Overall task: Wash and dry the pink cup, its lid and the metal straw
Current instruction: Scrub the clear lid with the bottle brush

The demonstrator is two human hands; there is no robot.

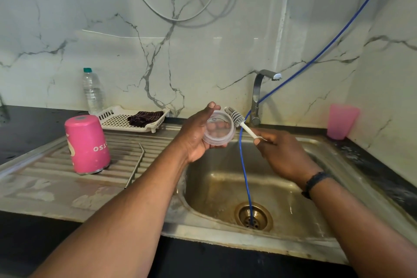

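Lid (218, 128) sits gripped in left hand (195, 136) above sink (327, 165); right hand (281, 152) pinches brush (239, 121) at its 3 o'clock, so drips fall inside.

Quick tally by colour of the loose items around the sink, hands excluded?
Pink: 2, pink cup, tumbler
Clear: 2, lid, water bottle
White: 2, brush, tray
Metal: 1, straw
Dark: 1, cloth
Total: 8

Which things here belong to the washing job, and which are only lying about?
For the job:
- lid, in the left hand
- brush, in the right hand
- pink cup, upside down
- metal straw
- dark cloth

Lying about:
- water bottle
- pink tumbler
- blue hose
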